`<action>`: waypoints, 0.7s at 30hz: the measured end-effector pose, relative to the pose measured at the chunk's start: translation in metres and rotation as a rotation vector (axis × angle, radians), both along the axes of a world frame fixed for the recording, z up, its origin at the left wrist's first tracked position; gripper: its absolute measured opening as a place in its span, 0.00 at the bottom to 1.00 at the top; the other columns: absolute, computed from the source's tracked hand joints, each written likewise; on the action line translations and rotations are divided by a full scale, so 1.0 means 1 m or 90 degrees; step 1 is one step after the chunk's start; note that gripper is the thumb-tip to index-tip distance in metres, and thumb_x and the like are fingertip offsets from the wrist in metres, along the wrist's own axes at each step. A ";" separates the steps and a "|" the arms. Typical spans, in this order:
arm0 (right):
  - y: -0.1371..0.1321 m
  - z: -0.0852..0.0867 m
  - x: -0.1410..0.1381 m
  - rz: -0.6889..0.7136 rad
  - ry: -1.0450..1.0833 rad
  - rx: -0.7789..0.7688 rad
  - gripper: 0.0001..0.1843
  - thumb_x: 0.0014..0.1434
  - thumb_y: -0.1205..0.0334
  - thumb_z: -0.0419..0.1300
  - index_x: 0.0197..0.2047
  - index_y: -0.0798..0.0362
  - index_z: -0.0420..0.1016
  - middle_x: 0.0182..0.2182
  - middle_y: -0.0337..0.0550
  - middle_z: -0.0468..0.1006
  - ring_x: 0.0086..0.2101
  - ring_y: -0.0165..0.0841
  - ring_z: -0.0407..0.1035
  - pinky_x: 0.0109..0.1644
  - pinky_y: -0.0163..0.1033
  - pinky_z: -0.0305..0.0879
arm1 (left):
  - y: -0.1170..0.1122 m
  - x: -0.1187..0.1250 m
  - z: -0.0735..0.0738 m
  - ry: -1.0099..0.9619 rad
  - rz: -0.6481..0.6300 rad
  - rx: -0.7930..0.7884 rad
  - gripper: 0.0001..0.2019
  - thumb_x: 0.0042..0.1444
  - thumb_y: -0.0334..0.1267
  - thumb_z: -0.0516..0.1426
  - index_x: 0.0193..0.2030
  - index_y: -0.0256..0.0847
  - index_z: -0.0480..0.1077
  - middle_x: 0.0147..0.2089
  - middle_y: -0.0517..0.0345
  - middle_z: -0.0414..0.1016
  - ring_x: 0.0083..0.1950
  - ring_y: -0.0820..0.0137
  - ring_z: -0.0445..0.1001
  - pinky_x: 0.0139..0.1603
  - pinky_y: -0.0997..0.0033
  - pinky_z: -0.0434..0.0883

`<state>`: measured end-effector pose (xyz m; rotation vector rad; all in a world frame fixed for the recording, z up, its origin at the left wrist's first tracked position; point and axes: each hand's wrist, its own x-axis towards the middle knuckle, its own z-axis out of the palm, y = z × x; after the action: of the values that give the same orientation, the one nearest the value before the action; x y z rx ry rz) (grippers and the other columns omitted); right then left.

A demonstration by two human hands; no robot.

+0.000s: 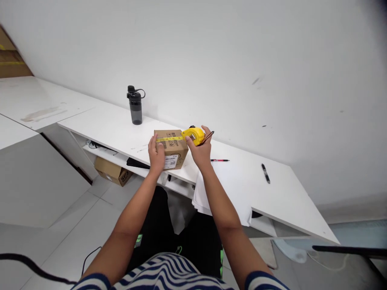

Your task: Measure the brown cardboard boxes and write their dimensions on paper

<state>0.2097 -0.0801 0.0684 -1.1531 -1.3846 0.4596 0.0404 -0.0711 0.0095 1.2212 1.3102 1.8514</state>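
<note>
A small cardboard box (181, 156) with a white label on its front sits on the white desk near the front edge. My left hand (156, 156) grips the box's left side, thumb on the near face and fingers at the top left edge. Across the box top runs the yellow tape blade (171, 139), its end by my left fingers; whether they pinch it I cannot tell. At the box's right top edge, my right hand (202, 152) is closed around a yellow tape measure (198, 136) with a dark wrist strap.
A dark water bottle (136, 106) stands behind the box to the left. White paper sheets (231, 183) lie to the right, near a red pen (220, 160) and a black marker (265, 173). Another cardboard box (111, 171) is below the desk at left.
</note>
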 end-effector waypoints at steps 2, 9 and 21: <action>0.006 -0.008 0.012 0.052 0.099 -0.009 0.41 0.51 0.40 0.69 0.61 0.45 0.58 0.52 0.47 0.74 0.47 0.39 0.75 0.50 0.47 0.75 | 0.011 -0.014 0.001 -0.081 -0.044 0.012 0.25 0.63 0.41 0.58 0.67 0.47 0.66 0.70 0.50 0.67 0.70 0.60 0.66 0.73 0.60 0.63; 0.039 -0.018 -0.007 0.162 0.139 -0.018 0.38 0.47 0.39 0.70 0.54 0.47 0.62 0.46 0.44 0.75 0.45 0.37 0.72 0.51 0.45 0.74 | 0.038 -0.065 -0.025 -0.274 -0.082 -0.071 0.25 0.58 0.37 0.54 0.64 0.46 0.65 0.49 0.52 0.80 0.43 0.66 0.80 0.47 0.63 0.79; 0.067 0.003 -0.055 0.261 -0.151 -0.175 0.32 0.56 0.39 0.63 0.57 0.45 0.63 0.48 0.44 0.77 0.45 0.41 0.73 0.57 0.54 0.68 | 0.021 -0.062 -0.046 -0.116 -0.037 -0.071 0.26 0.63 0.58 0.55 0.60 0.44 0.69 0.62 0.46 0.75 0.65 0.59 0.73 0.65 0.56 0.69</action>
<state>0.1547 -0.0134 0.0717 -1.1700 -1.8196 0.8474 -0.0215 -0.0501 -0.0367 0.9980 1.2460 1.7783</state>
